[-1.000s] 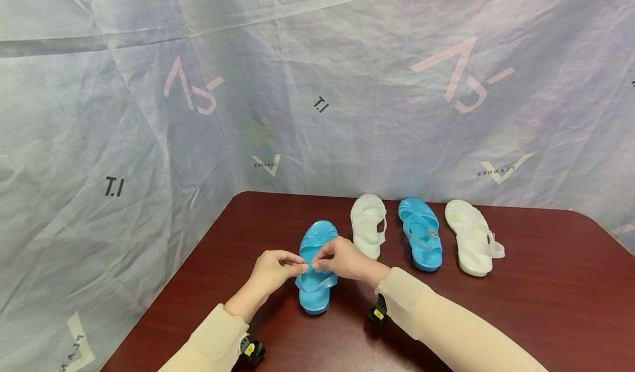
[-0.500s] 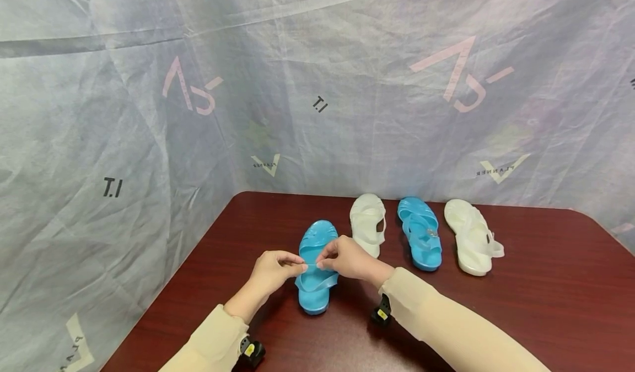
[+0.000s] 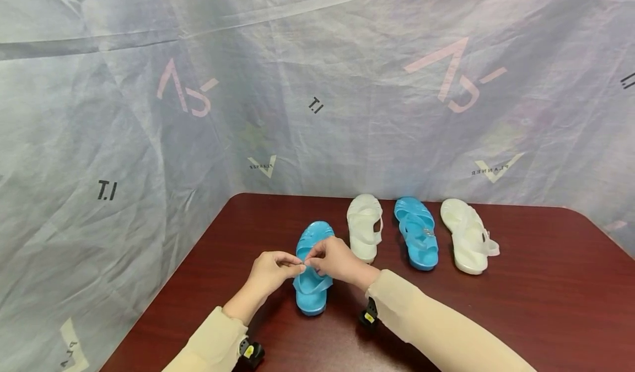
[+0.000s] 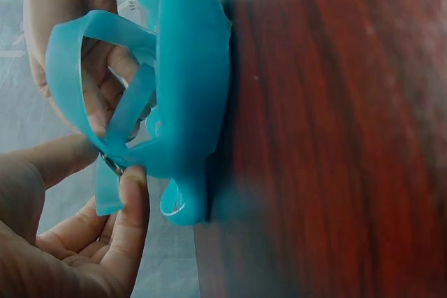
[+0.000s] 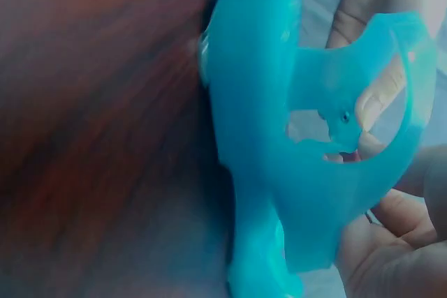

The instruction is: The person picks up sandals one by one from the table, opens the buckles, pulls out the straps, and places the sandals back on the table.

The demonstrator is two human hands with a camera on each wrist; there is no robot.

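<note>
A blue jelly sandal (image 3: pixel 311 301) lies on the table, its toe pointing away from me. My left hand (image 3: pixel 270 273) pinches the strap at a small metal buckle (image 4: pixel 110 164) between thumb and forefinger. A short strap end (image 4: pixel 107 190) hangs past the buckle in the left wrist view. My right hand (image 3: pixel 337 260) pinches the strap from the other side, its fingertips close against the left ones; its exact hold is partly hidden. The heel strap (image 4: pixel 64 82) loops out from the sandal in both wrist views.
To the right stand a white sandal (image 3: pixel 364 226), a second blue sandal (image 3: pixel 421 253) and another white sandal (image 3: pixel 470 259). The dark red table (image 3: pixel 536 306) ends at a grey printed cloth (image 3: pixel 357 140) behind and on the left.
My right hand first drew slightly right, with a thin strip visible between the hands, then came left to meet the left fingertips. The left hand stayed nearly still. The head view shifted slightly.
</note>
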